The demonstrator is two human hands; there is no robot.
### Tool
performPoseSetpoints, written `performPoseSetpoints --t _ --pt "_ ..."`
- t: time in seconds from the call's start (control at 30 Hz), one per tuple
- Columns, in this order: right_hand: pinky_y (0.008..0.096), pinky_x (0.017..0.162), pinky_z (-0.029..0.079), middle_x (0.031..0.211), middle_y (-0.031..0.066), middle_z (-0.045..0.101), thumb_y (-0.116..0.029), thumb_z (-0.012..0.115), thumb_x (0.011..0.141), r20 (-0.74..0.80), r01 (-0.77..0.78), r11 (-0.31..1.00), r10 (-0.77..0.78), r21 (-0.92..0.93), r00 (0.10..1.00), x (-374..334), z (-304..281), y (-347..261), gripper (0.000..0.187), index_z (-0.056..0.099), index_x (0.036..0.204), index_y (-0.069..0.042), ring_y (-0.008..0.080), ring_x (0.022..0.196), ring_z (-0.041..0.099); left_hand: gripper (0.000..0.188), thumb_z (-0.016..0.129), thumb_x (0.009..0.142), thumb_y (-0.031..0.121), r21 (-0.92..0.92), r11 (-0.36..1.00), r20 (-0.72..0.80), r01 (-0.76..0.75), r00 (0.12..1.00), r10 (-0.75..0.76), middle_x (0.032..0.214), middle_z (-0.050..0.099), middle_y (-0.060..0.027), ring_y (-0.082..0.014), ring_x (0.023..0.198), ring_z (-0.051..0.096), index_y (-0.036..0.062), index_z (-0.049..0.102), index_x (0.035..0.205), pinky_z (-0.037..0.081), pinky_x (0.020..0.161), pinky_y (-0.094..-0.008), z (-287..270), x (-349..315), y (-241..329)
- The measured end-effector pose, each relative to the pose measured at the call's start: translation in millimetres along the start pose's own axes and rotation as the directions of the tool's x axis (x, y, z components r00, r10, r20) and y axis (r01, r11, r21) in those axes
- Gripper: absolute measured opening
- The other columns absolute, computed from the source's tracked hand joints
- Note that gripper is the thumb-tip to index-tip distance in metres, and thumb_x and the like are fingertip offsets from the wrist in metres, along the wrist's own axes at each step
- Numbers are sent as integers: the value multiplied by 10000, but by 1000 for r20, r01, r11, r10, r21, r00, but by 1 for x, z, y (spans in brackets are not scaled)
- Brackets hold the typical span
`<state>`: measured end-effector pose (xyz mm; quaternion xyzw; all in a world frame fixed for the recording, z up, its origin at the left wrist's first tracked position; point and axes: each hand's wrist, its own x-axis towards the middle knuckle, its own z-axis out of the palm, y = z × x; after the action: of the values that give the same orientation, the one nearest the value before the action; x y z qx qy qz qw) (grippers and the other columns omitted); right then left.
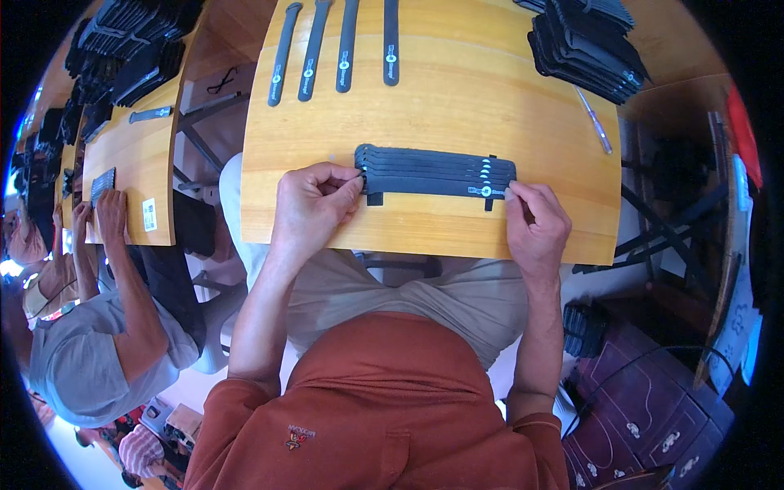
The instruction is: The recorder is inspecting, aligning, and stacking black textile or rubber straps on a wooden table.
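Note:
Several black fabric straps (433, 170) lie side by side in an overlapping row, left to right, near the front of the wooden table (318, 135). Each has a round pale mark near its right end. My left hand (314, 200) pinches the left end of the nearest strap between thumb and fingers. At its right end, my right hand (537, 222) grips the same strap, fingers curled. Short black strips (375, 198) stick out beneath the row near both ends.
Several separate straps (347, 49) lie lengthwise at the far left of the table. A thick pile of black straps (584, 49) stands at the far right, beside a screwdriver (594, 121) with a clear handle. Left, a co-worker (106, 343) handles straps at another table (155, 188).

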<state>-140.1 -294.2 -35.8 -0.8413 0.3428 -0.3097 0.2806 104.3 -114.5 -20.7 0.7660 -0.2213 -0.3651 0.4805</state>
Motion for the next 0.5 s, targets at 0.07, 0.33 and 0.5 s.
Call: performPoseSetpoints --t 0.07,0.33,0.5 --pt "380 715 564 872 167 700 15 722 879 5 15 1000 -15 -22 1000 2 -1 -2 86 723 965 26 308 792 711 122 740 962 79 3 1000 -7 -2 1000 2 753 697 -14 -32 594 596 -33 747 1009 498 533 -187 0 0 0" --pt "400 734 559 899 164 682 2 715 885 27 11 997 -9 -80 1000 1 -3 -7 84 722 968 17 336 821 699 129 741 908 39 48 999 -32 -2 999 4 721 721 -61 -73 619 645 -69 746 979 517 573 -244 2 0 3" --pt "412 749 553 918 168 672 -4 711 886 64 0 995 6 -100 998 4 -5 -7 84 722 966 22 346 834 691 160 766 866 57 187 977 -62 -99 992 112 764 753 -104 -118 666 701 -50 750 985 553 634 -278 1 -1 0"
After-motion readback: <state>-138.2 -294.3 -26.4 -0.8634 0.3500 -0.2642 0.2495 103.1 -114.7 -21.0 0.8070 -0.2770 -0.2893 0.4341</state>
